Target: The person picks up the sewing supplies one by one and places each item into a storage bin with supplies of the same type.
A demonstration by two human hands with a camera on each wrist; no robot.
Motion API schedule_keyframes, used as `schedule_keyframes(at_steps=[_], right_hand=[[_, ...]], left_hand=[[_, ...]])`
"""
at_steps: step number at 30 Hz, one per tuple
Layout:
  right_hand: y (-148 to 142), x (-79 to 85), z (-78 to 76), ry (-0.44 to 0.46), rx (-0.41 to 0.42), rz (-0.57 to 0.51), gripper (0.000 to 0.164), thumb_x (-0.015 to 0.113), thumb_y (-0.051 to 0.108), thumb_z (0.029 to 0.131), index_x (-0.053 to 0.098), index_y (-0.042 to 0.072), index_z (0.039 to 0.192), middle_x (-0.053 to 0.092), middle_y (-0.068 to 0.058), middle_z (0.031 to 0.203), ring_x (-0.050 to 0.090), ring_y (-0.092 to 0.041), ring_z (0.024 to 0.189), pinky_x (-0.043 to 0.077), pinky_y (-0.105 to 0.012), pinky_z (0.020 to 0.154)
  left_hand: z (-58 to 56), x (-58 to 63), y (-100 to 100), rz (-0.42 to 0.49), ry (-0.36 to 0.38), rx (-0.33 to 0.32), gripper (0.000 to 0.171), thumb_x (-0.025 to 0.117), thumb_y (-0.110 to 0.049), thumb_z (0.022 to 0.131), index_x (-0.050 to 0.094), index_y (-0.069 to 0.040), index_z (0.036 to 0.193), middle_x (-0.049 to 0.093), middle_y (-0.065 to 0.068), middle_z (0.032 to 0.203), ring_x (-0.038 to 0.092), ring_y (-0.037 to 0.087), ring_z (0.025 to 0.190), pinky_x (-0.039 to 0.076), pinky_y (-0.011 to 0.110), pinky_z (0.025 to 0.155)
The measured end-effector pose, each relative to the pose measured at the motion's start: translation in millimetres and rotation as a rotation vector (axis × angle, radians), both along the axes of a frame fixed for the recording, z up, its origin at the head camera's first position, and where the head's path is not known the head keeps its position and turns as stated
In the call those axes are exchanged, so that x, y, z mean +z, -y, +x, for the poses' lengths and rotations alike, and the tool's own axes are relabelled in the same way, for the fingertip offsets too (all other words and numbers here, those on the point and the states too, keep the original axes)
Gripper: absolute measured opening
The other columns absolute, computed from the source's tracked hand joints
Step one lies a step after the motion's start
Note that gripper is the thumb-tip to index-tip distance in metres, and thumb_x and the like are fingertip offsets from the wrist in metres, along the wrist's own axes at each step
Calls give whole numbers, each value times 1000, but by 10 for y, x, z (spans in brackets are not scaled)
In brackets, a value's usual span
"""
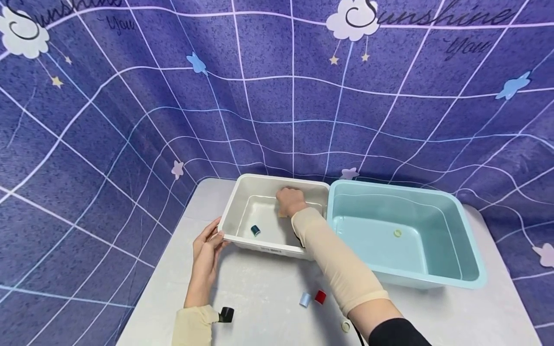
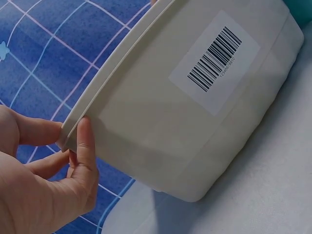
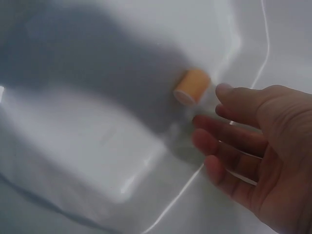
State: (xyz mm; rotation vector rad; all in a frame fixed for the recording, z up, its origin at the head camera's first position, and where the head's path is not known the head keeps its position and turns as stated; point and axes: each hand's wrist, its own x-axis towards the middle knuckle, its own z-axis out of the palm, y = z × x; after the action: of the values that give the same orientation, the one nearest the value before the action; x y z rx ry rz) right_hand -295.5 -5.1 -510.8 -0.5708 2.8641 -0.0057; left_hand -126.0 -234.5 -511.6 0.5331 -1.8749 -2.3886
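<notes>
My left hand grips the front left corner of a white plastic bin; in the left wrist view its fingers and thumb pinch the rim, beside a barcode label. My right hand reaches down inside that bin. In the right wrist view, an orange thread spool lies on the bin floor just beyond the right hand's fingertips, which are loosely bent with nothing between them. A dark teal spool lies near the front left inside the bin.
A light blue bin adjoins on the right, holding a small pale yellow-green ring-shaped item. On the table in front lie a light blue spool, a red spool and another pale yellow round item. A patterned purple curtain hangs behind.
</notes>
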Motion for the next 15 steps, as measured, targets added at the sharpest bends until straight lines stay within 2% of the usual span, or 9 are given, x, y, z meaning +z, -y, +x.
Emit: schedule_keyframes(at_steps=[3,10,15], right_hand=[[-5,37,-2,3,-5,-8,22,77,16,85,74,14,106,74,-8,118,73,-33,111,66,-51,88],[-20,96,-2,25,-38,-11,16,66,16,95,74,12,108,74,-9,119,72,-34,112,65,-52,90],[-58,152,28,28,-43,-31,13,66,17,96,74,13,104,74,-9,119,73,-34,112,65,-54,90]], left_hand=[[-2,-1,-1,10,-3,1,49,52,6,102,54,-3,150,62,13,129,68,12,102,63,18,79],[2,4,-3,13,2,7,49,51,8,102,53,-2,150,63,11,125,68,7,94,63,18,78],[-6,14,-20,9,7,0,50,50,7,102,51,-2,151,64,5,121,68,6,95,63,17,79]])
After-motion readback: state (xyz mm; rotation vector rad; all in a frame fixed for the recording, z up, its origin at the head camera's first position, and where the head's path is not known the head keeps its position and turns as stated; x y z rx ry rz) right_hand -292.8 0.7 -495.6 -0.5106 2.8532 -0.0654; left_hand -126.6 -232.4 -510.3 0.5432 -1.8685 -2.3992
